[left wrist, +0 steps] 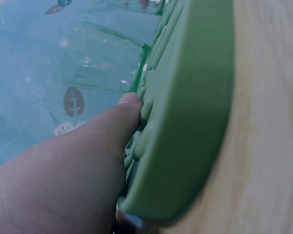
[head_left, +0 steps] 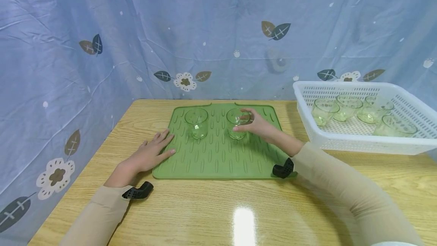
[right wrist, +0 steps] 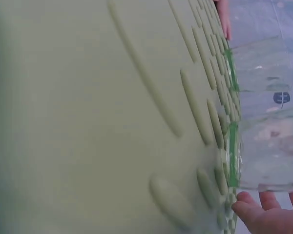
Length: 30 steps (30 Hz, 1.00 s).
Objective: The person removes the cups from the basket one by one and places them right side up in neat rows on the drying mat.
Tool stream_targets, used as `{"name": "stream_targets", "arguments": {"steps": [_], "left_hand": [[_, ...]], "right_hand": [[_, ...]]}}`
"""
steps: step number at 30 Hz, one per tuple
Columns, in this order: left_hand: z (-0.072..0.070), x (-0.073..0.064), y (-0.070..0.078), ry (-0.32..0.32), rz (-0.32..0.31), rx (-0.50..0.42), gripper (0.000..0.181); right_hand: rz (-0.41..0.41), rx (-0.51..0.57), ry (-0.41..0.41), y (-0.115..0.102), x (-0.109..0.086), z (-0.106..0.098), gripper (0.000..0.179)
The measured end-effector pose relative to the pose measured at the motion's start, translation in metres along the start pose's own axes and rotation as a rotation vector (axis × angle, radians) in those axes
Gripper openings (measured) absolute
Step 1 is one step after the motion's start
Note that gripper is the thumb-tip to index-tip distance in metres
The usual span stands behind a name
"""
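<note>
Two clear green-tinted glasses stand upright on the green ridged drying mat (head_left: 218, 162). My right hand (head_left: 261, 126) is at the right-hand glass (head_left: 235, 134), its thumb across the near side and its curved fingers round the far side near the rim. The right wrist view shows the fingers (right wrist: 268, 200) right at this glass's side, close above the mat. The left-hand glass (head_left: 197, 122) stands apart from both hands. My left hand (head_left: 150, 153) rests with spread fingers on the mat's left edge; its thumb (left wrist: 115, 114) lies on the ridges in the left wrist view.
A white perforated plastic basket (head_left: 341, 139) stands on the wooden table (head_left: 191, 212) to the right, holding several similar glasses (head_left: 326, 111). A blue patterned curtain (head_left: 218, 48) hangs behind and to the left of the table.
</note>
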State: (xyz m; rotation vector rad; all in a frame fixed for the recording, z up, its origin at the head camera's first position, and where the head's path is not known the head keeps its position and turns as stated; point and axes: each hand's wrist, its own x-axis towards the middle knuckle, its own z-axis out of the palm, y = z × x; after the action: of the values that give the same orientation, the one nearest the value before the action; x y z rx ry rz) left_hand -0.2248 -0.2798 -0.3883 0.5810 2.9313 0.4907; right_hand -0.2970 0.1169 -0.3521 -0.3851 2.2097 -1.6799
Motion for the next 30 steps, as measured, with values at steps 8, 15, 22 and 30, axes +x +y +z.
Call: {"name": "stream_targets", "arguments": {"steps": [8, 15, 22, 30], "left_hand": [[0.000, -0.001, -0.001, 0.004, 0.003, -0.001, 0.076], [0.001, -0.002, -0.001, 0.003, 0.001, -0.003, 0.076], [0.001, -0.001, -0.001, -0.001, 0.002, -0.007, 0.077], [0.000, 0.000, 0.000, 0.002, 0.005, 0.000, 0.076]], "right_hand": [[-0.089, -0.139, -0.038, -0.001, -0.012, -0.011, 0.094], [-0.143, -0.172, -0.055, -0.002, -0.020, -0.017, 0.098], [-0.178, -0.144, -0.053, -0.006, -0.030, -0.023, 0.095], [-0.222, -0.165, -0.027, -0.016, -0.047, -0.031, 0.082]]}}
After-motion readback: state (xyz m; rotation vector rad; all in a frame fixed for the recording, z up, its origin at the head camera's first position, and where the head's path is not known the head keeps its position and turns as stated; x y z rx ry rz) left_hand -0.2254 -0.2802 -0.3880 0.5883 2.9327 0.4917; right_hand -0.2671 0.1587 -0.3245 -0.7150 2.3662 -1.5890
